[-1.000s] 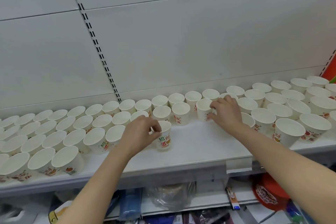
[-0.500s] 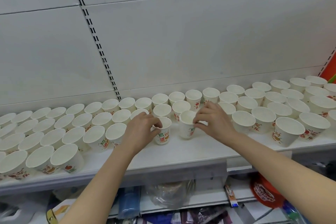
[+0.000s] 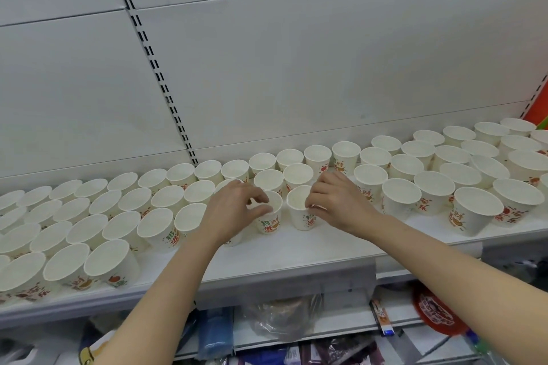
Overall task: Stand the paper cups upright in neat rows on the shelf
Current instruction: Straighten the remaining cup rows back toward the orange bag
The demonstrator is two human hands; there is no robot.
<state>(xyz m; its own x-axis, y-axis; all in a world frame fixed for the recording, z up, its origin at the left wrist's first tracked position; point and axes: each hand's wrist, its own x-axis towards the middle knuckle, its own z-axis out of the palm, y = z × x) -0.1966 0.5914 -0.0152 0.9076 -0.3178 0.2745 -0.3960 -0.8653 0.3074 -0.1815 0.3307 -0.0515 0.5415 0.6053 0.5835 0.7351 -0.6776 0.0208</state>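
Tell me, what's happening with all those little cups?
A person is lining up white paper cups on a shop shelf. The left hand pinches the rim of one upright cup, and the right hand holds the cup beside it. Both stand in the open middle of the shelf. Rows of upright cups already fill the left and right sides, with bare space in front.

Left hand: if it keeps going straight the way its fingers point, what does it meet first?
The left hand points up and right, already at the rim of the cup it grips. Beyond that, probably the next-row cup directly behind, though depth is hard to judge.
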